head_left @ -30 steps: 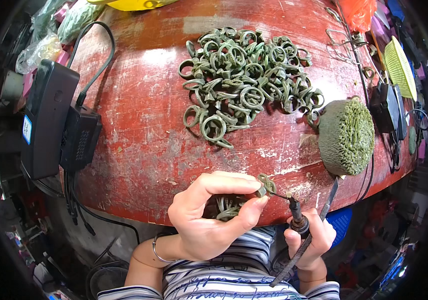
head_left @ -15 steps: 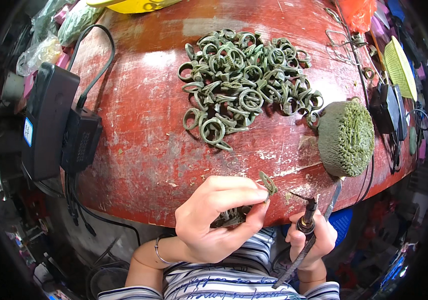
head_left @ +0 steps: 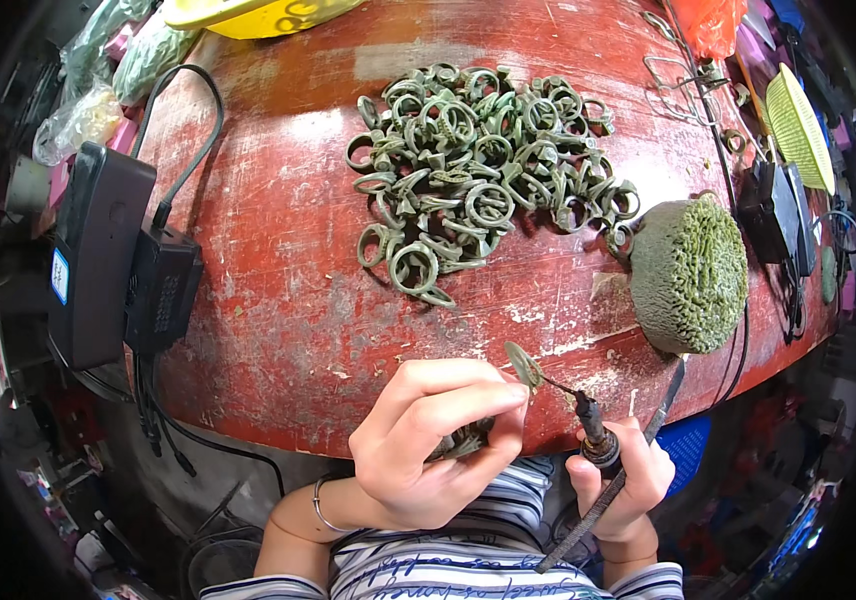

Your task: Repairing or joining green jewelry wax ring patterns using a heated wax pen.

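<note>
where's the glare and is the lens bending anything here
Head view: glare whitens the red table left of the rings, with another sheen to their right; head view, too: the table's near edge looks bowed, and the corners go black.

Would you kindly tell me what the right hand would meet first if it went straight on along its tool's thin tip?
Most likely the green ring-shaped piece in the left hand; the tool's thin tip looks close to it, though depth is unclear.

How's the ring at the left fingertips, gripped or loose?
Gripped: the left hand pinches the green ring at its lower end, the rest sticking out. Can't tell if the thin-tipped tool touches it.
</note>
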A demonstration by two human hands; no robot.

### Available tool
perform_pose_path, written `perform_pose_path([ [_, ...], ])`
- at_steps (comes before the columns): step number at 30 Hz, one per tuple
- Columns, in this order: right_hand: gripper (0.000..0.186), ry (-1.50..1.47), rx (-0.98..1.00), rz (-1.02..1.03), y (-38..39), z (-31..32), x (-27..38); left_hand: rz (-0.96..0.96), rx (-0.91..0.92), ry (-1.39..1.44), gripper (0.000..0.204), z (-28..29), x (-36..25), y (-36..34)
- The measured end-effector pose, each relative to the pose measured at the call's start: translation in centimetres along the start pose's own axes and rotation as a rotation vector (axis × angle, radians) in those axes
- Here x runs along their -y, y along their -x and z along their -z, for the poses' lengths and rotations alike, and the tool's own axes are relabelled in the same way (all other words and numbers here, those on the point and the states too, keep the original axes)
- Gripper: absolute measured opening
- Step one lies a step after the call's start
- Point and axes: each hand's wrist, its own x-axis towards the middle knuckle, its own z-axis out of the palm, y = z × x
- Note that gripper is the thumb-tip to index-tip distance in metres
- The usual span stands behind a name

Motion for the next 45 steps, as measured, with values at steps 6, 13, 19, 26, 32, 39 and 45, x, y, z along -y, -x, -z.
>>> perform_pose_path([
  [6, 0.036, 0.019, -0.003, 0.018, 0.1, -0.2, -0.3, 0.038, -0.031, 0.000, 0.036, -0.1, -0.2, 0.1],
  [13, 0.035, 0.027, 0.027, 0.006, -0.1, 0.1, -0.2, -0.037, 0.043, -0.063, 0.034, 0.1, -0.1, -0.2],
  [19, 0.035, -0.185, 0.012, -0.012, -0.2, 0.3, -0.4, 0.030, -0.038, -0.026, 0.031, -0.2, -0.4, -0.1],
  [26, 0.033, -0.333, -0.057, -0.135, -2.3, 1.1, 1.7, 0.470, -0.065, 0.895, 0.016, 0.8, 0.2, -0.4],
  [32, 0.021, -0.208, -0.231, -0.114, -6.0, 1.6, 2.7, 0.451, -0.069, 1.235, 0.020, 1.2, 0.9, -0.3],
  [39, 0.022, -0.070, -0.144, -0.140, -9.1, -0.8, 1.1, 0.387, -0.058, 1.255, 0.014, 0.8, 1.0, 0.1],
  [45, 0.017, -0.285, 0.120, -0.078, -7.5, -0.6, 2.7, 0.450, -0.038, 0.577, 0.008, 0.8, -0.1, -0.1],
])
